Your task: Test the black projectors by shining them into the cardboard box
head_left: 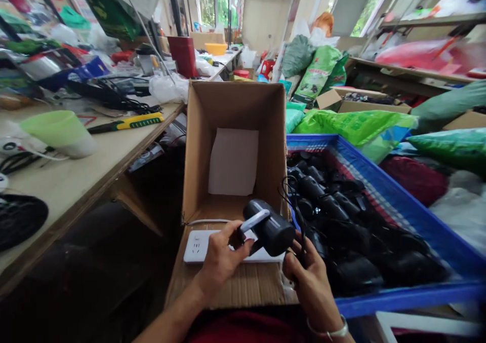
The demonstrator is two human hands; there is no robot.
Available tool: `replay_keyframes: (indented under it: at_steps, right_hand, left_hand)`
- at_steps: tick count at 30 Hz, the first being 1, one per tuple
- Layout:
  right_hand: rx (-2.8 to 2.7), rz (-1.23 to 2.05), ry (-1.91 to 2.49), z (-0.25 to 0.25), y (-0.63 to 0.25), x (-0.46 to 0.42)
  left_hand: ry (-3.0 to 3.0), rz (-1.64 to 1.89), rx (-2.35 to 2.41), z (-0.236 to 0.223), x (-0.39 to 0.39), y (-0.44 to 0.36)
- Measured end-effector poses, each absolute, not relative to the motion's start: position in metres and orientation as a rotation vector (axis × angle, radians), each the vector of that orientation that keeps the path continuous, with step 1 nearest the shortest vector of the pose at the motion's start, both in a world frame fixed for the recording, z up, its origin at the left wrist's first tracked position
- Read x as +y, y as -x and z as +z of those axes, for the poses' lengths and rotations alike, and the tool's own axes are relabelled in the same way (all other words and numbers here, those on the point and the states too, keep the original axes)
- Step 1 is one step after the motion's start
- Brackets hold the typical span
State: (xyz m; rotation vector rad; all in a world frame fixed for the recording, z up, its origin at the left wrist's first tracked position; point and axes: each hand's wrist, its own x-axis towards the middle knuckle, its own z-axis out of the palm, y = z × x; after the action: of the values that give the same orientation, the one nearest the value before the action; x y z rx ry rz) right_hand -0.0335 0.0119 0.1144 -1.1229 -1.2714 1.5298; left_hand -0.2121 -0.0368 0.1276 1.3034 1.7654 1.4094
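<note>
My left hand (222, 259) grips a black cylindrical device (269, 229) with a silver-white bar across it, held over an open cardboard box (201, 145). My right hand (309, 284) is curled around a thin black cable (299, 221) that rises beside the device. The cable's link to the device is hidden. A white power strip (201, 246) lies on the box's near flap (243, 282), just under my left hand. A white sheet (233, 161) lies inside the box. A blue crate (402, 206) at my right holds a heap of similar black devices (341, 216).
A long wooden table (64, 181) to the left carries a pale green cup (56, 132), a yellow-handled tool (129, 122), black cables and clutter. Green bags (353, 125) and cardboard boxes fill the right side, with shelves above them.
</note>
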Motion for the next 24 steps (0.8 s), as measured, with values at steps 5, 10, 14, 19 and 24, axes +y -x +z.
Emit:
replay_keyframes:
  at_steps: [5, 10, 14, 19, 24]
  right_hand:
    - [-1.32, 1.5, 1.219, 0.126, 0.034, 0.013]
    - [-1.298, 1.547, 1.201, 0.127, 0.033, 0.013]
    - [-1.225, 1.643, 1.118, 0.126, 0.031, 0.012]
    - [-1.151, 1.708, 1.069, 0.125, 0.028, 0.012]
    - [-0.981, 1.898, 0.976, 0.126, 0.021, 0.018]
  left_hand:
    - [-0.865, 1.431, 1.5, 0.127, -0.034, 0.219]
    - [-0.684, 1.392, 1.409, 0.132, -0.032, 0.218]
    - [-0.594, 1.375, 1.407, 0.14, -0.03, 0.215]
    - [-0.621, 1.333, 1.458, 0.146, -0.03, 0.215]
    - [-0.773, 1.243, 1.485, 0.148, -0.033, 0.215]
